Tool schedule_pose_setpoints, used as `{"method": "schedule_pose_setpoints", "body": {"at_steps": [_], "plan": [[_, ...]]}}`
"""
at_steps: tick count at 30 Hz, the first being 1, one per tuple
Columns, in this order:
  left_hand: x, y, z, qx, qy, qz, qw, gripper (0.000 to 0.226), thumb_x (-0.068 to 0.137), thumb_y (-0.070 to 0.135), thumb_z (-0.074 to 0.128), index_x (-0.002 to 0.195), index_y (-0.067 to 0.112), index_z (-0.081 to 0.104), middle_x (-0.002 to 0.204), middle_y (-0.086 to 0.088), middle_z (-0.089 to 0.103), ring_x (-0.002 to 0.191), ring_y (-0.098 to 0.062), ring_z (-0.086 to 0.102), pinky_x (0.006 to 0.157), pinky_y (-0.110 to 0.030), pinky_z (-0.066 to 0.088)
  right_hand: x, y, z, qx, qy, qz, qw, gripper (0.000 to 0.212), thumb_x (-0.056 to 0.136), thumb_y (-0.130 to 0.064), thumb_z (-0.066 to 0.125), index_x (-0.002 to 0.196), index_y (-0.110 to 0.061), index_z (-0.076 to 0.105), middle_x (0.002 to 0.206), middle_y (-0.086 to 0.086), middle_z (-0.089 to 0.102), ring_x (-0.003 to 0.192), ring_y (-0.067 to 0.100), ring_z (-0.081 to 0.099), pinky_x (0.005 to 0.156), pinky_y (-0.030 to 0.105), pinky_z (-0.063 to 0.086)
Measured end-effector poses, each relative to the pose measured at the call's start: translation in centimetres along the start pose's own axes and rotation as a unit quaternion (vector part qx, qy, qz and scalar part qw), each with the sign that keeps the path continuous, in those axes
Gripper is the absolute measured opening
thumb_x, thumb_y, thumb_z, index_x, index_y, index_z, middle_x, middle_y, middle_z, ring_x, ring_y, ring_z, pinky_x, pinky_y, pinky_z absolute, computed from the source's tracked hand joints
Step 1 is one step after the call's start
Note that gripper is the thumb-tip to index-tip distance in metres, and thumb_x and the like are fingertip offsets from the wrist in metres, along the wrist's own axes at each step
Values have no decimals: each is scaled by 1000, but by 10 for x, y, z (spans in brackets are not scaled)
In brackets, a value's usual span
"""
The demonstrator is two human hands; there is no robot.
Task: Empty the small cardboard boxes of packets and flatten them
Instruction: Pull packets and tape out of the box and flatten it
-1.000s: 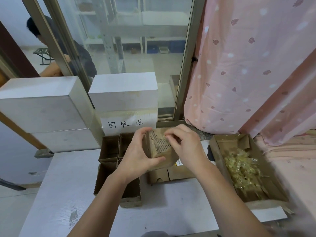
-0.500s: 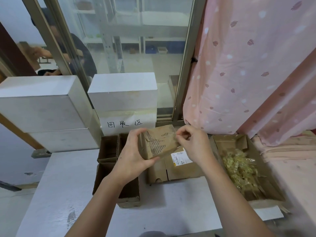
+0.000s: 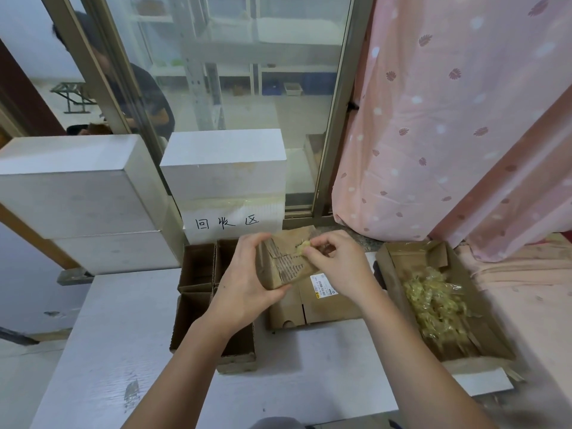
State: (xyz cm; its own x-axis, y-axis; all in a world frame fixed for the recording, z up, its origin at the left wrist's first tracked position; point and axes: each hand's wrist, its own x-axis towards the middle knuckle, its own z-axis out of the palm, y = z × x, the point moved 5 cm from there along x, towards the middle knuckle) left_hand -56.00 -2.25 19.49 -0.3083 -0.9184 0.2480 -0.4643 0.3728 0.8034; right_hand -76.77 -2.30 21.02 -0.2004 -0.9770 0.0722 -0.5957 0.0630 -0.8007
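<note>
Left hand point(image 3: 247, 286) gripping small cardboard box point(image 3: 284, 263), fingers curled round its left side, thumb under lower edge, holding it above surface point(image 3: 123, 335) near frame centre. Right hand point(image 3: 337, 267) pinching yellowish packet point(image 3: 301, 249) at box opening, fingertips together on it. Flattened cardboard point(image 3: 322, 305) lying on surface just below held box. Open tray box point(image 3: 399, 286) at 3 o'clock holding heap of packets point(image 3: 436, 301). Empty divided carton point(image 3: 198, 274) at 9 o'clock of hands.
</note>
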Motion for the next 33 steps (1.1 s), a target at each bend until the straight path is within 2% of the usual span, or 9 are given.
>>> {"method": "schedule_pose_setpoints", "body": {"at_steps": [4, 8, 13, 16, 20, 24, 27, 30, 33], "plan": [[-1, 1, 3, 5, -11, 9, 1000, 91, 73, 27, 94, 137, 47, 33, 135, 30, 36, 128, 5, 43, 97, -4, 39, -6, -3, 4, -7, 32, 15, 999, 12, 84, -19, 75, 80, -22, 63, 83, -8, 66, 81, 12, 61, 71, 26, 45], [-2, -3, 0, -16, -7, -5, 1000, 92, 73, 28, 95, 137, 50, 32, 138, 23, 39, 132, 3, 43, 103, -14, 42, -5, -5, -22, -19, 131, 2, 991, 13, 79, -8, 74, 76, -14, 63, 69, -6, 65, 65, 9, 59, 60, 18, 43], [-3, 1, 2, -17, 2, -1, 1000, 92, 72, 27, 96, 136, 47, 33, 137, 23, 39, 131, 5, 43, 97, -4, 40, 6, -1, -23, 35, 10, 4, 999, 11, 91, -21, 73, 97, -30, 68, 98, -8, 64, 83, 6, 61, 73, 19, 47], [-2, 3, 4, -14, 8, 5, 1000, 92, 71, 28, 96, 136, 47, 32, 136, 23, 39, 130, 6, 43, 96, 1, 36, 4, 5, -13, 50, -22, 5, 998, 11, 96, -26, 69, 99, -34, 75, 108, -7, 60, 97, 1, 57, 79, 8, 41], [0, 3, 6, 4, 10, 23, 1000, 94, 72, 29, 95, 137, 50, 31, 136, 29, 36, 130, 3, 44, 99, -3, 37, -3, 8, -1, 50, 13, -8, 999, 10, 86, -26, 81, 94, -29, 77, 111, -15, 57, 106, -1, 55, 95, 17, 43], [1, 3, 5, -11, 8, 12, 1000, 92, 73, 26, 95, 131, 56, 31, 136, 28, 38, 131, 4, 43, 97, -1, 36, 0, 9, -10, 57, 103, 24, 993, 13, 90, -17, 72, 82, -24, 64, 103, -12, 66, 94, 3, 62, 89, 31, 51], [1, 2, 5, -28, 8, 1, 1000, 92, 72, 25, 95, 133, 53, 33, 137, 21, 42, 132, 3, 43, 97, -4, 39, -1, 3, -19, -15, 140, -43, 989, 8, 91, -10, 70, 88, -13, 63, 89, -4, 66, 82, 15, 61, 77, 36, 52], [2, 5, 8, -30, 16, -2, 999, 91, 71, 29, 96, 131, 55, 32, 136, 21, 42, 129, 4, 45, 97, -7, 39, -6, -5, -8, -63, 106, -118, 985, 11, 90, -11, 70, 92, -21, 66, 93, -12, 62, 84, 7, 59, 75, 32, 52], [2, 4, 6, -33, 37, -5, 999, 92, 70, 28, 96, 128, 60, 32, 136, 22, 41, 129, 6, 44, 97, -6, 39, -4, -2, -2, 10, 39, -118, 992, 16, 95, -23, 68, 107, -31, 76, 108, -20, 68, 107, 6, 61, 94, 36, 53]]}}
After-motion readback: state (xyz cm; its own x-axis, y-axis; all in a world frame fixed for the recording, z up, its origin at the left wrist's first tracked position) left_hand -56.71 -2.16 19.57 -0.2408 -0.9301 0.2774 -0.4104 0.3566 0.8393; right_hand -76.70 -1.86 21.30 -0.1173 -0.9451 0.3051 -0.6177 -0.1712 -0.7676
